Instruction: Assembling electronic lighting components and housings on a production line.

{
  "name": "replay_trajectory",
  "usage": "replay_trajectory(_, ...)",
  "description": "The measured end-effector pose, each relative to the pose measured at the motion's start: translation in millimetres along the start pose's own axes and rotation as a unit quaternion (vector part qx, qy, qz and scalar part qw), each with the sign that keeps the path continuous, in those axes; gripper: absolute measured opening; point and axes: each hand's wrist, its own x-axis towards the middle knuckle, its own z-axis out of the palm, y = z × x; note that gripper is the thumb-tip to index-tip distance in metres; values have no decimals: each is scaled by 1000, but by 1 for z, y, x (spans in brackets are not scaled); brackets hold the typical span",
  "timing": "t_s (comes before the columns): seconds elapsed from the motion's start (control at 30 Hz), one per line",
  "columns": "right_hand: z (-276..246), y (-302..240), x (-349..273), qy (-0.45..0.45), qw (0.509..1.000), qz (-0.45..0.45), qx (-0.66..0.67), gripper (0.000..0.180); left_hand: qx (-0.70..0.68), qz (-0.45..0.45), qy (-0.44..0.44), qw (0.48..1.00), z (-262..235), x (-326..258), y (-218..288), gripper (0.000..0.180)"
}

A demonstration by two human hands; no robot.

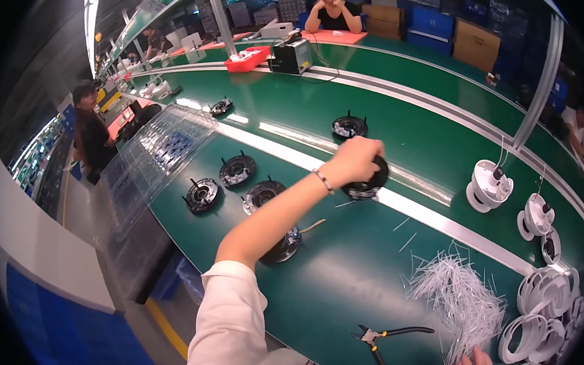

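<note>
A black, round plastic housing with pale parts inside (364, 188) sits over the silver metal rail (428, 219), its edge gripped in the curled fingers of the left hand (356, 162). Seen from that housing, a similar black round housing with upright prongs (349, 127) rests on the smooth green belt (410, 142) at 11 o'clock, and a white, dome-shaped fixture (491, 183) stands at 3 o'clock. White looped bands (545, 292) cluster at 4 o'clock. At 5 o'clock, the right hand (475, 362) is beside a tangled heap of thin white plastic strips (458, 299); whether it grips any cannot be told. Black-handled cutting pliers with yellow accents (374, 338) lie at 6 o'clock.
</note>
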Motion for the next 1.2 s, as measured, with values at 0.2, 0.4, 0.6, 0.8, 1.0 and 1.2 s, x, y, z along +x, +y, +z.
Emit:
replay_trajectory(0.2,-54,63,-27,130,971,18,-198,13,-212,32,28,976,32,11,109,19)
replay_trajectory(0.4,-117,96,-5,181,918,200,-291,23,-546,-55,-57,834,64,26,156,14)
replay_trajectory(0.6,-130,118,-16,9,946,215,-244,24,-766,-246,-202,558,88,22,197,16)
replay_trajectory(0.8,-87,170,20,-49,959,161,-229,29,-777,-306,-274,477,86,-14,180,27)
replay_trajectory(1.0,-74,281,-11,-153,935,189,-259,35,-830,-218,-276,433,91,-29,158,28)
replay_trajectory(1.2,-75,288,1,-138,941,150,-271,16,-862,-251,-245,366,75,-34,133,26)
